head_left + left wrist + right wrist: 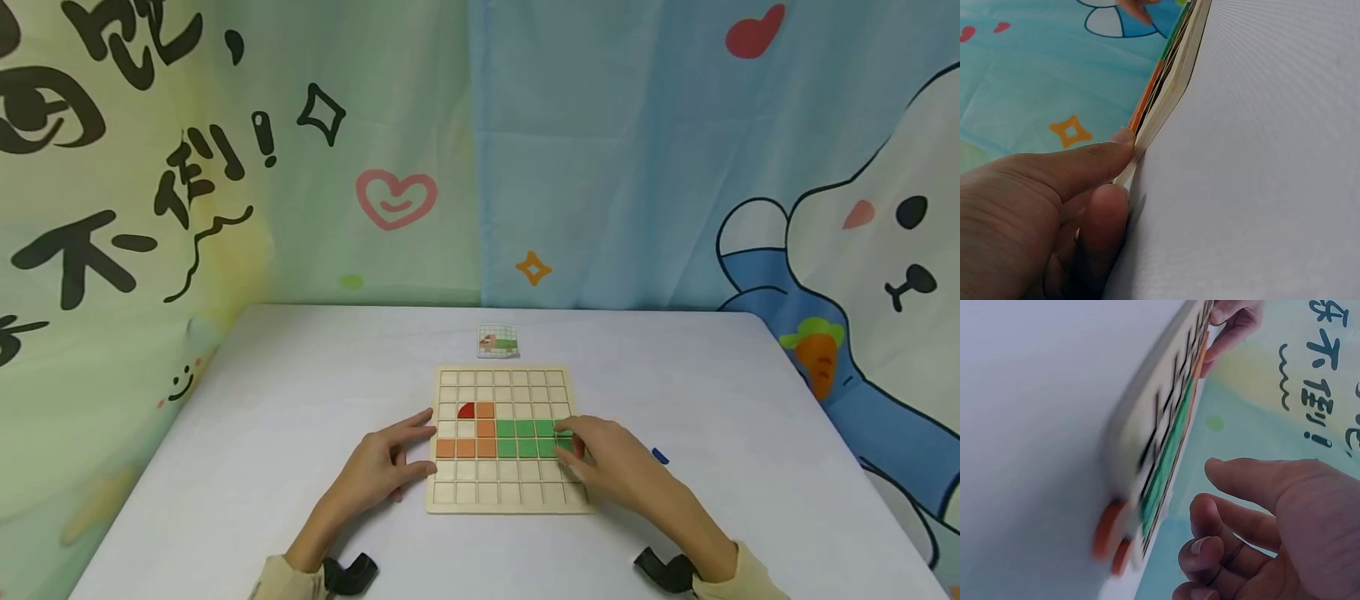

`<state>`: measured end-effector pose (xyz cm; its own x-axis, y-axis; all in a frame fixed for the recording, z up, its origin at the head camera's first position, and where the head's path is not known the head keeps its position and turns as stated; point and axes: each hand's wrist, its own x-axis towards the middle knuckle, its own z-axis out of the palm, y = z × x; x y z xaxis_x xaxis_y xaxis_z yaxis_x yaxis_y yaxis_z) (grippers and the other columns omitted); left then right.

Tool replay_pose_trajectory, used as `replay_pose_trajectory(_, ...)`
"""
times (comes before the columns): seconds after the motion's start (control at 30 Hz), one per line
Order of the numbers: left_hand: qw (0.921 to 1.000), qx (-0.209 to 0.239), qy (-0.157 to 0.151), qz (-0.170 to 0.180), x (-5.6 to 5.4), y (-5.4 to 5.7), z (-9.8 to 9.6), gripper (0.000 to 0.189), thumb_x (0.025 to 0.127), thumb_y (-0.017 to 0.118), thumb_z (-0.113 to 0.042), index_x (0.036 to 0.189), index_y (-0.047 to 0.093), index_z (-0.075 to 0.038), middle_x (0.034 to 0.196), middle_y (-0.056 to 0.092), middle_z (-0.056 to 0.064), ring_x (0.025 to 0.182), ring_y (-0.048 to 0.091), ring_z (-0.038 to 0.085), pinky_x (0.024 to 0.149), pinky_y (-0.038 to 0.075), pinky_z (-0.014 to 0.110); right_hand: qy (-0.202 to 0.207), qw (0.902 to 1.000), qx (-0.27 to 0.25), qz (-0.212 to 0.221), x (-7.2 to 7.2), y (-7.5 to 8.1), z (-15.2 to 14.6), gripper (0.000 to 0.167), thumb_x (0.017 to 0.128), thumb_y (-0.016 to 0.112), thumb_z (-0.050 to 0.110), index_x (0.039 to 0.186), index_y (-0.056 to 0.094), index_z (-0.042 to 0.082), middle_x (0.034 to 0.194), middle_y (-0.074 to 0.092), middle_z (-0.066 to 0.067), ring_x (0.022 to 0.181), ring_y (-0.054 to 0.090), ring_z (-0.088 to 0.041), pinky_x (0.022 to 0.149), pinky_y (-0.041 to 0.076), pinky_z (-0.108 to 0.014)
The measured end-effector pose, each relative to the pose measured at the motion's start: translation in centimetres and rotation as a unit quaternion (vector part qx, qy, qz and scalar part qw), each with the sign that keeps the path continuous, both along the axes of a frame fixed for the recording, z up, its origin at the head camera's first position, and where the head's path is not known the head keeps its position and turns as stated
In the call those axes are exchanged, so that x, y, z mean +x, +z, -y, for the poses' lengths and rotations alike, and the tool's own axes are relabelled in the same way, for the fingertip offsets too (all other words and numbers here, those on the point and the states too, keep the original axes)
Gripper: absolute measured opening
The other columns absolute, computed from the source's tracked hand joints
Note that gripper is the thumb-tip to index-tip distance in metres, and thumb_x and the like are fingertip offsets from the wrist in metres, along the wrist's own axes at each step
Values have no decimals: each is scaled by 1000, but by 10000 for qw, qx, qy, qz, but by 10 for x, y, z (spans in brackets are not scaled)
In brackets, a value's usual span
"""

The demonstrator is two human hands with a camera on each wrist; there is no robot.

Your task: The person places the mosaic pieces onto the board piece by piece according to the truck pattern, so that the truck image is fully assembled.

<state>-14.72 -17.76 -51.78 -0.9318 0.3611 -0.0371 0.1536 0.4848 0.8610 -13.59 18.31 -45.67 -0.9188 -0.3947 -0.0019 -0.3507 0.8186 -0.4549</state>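
A square wooden grid board [506, 497] lies on the table with flat tiles in it. A red quarter-round tile [467, 410] sits beside a column of orange tiles [486, 428], with more orange to the lower left. Two rows of green tiles [525, 428] run to the right. My left hand [378, 460] touches the board's left edge, thumb and fingers apart. Over the right end of the green rows hovers my right hand [615, 458]. Its loosely bent fingers [1210, 515] hold nothing in the right wrist view.
Behind the board lies a small picture card [498, 342] with a similar tile pattern. A small blue piece [660, 456] is right of my right hand. Orange pieces [1109, 530] show beside the board's edge in the right wrist view. Printed curtains [600, 167] hang behind the table.
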Motion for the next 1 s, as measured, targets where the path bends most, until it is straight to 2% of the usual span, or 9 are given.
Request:
replay_pose_trajectory(0.1,10000,17,-9,10,0,0,-1,60,89,87,-24,143,67,-10,164,52,1,41,56,17,51,48,25,-163,9999,12,2,11,-1,-18,30,97,77,21,124,73,7,76,56,13,66,44,0,62,40,-21)
replay_pose_trajectory(0.27,10000,30,7,63,1,-1,-1,60,89,87,-25,143,67,-11,164,52,1,41,57,17,51,48,25,-676,9972,237,219,28,-4,-47,32,95,80,26,123,74,11,76,55,12,66,42,0,62,39,-21)
replay_pose_trajectory(0.53,10000,44,3,14,-1,0,0,60,89,87,-25,143,67,-9,165,51,2,41,56,16,48,46,25,-1237,9896,635,378,47,-12,-84,29,92,82,23,116,74,8,73,52,8,67,45,-5,61,39,-21)
replay_pose_trajectory(0.83,10000,61,-24,28,-1,2,1,60,89,87,-25,143,67,-8,165,51,2,41,56,16,48,46,25,-1756,9768,877,858,51,-17,-103,36,93,83,27,117,73,3,76,55,2,73,49,-14,61,38,-23)
replay_pose_trajectory(1.0,10000,44,-40,10,-1,2,0,60,89,87,-24,143,67,-8,165,51,3,41,55,14,46,45,24,-1869,9743,867,911,51,-18,-105,34,92,83,29,112,73,4,75,55,1,72,49,-14,61,37,-24)
